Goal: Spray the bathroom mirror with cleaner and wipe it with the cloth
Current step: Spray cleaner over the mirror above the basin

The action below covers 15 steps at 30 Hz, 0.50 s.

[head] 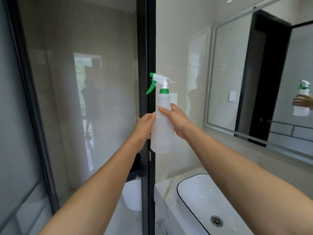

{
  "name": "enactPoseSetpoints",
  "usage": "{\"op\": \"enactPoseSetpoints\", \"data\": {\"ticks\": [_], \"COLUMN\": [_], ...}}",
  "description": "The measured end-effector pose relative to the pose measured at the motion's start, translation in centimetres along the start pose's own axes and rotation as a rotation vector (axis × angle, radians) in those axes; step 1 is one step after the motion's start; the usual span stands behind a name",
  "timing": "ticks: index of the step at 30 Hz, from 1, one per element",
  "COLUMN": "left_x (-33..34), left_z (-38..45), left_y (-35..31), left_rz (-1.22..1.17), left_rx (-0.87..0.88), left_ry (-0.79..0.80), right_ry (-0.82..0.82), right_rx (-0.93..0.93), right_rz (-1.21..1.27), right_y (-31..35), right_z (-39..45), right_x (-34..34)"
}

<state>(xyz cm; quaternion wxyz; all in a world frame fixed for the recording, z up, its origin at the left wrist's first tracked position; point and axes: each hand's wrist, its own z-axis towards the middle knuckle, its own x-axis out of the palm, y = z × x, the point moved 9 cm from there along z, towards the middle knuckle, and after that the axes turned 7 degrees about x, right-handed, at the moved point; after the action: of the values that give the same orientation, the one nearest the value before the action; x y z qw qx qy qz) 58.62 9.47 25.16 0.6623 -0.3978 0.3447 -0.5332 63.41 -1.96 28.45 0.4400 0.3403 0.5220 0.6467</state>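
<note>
Glass panels [81, 99] in a black frame [146, 48] fill your left side, faintly reflecting a doorway; they are not what you need to clean. At the middle, your left hand [144, 128] curls its fingers around the left side of the bottle [162, 126], touching it at mid-body. Your right hand [176, 121] wraps the same bottle from the right, thumb across the front, so both hands grasp it and hold it upright. That two-handed hold looks like a steadying grip or a pass from one hand to the other, since no finger is on the green trigger [151, 88] yet. The nozzle points left, toward the glass, away from the mirror [237, 82]. Below, the sink [191, 189] sits in a pale counter. The mirror hangs on the right wall, well apart from the bottle, showing the bottle's reflection. You will likely need to turn right and shift a finger to the trigger. No cloth is in view.
</note>
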Motion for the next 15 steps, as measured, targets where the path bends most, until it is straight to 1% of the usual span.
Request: {"op": "enactPoseSetpoints", "data": {"ticks": [10, 15], "left_x": [0.5, 1.7], "left_z": [3.3, 7.2], "left_y": [-0.2, 1.2], "left_rz": [0.007, -0.030], "left_rx": [-0.005, 0.035], "left_ry": [0.040, 0.097], "right_ry": [-0.034, -0.147], "right_rx": [-0.046, -0.094], "right_rz": [0.007, -0.011], "right_y": [0.3, 0.3], "right_z": [3.2, 5.8], "right_x": [-1.6, -3.8]}}
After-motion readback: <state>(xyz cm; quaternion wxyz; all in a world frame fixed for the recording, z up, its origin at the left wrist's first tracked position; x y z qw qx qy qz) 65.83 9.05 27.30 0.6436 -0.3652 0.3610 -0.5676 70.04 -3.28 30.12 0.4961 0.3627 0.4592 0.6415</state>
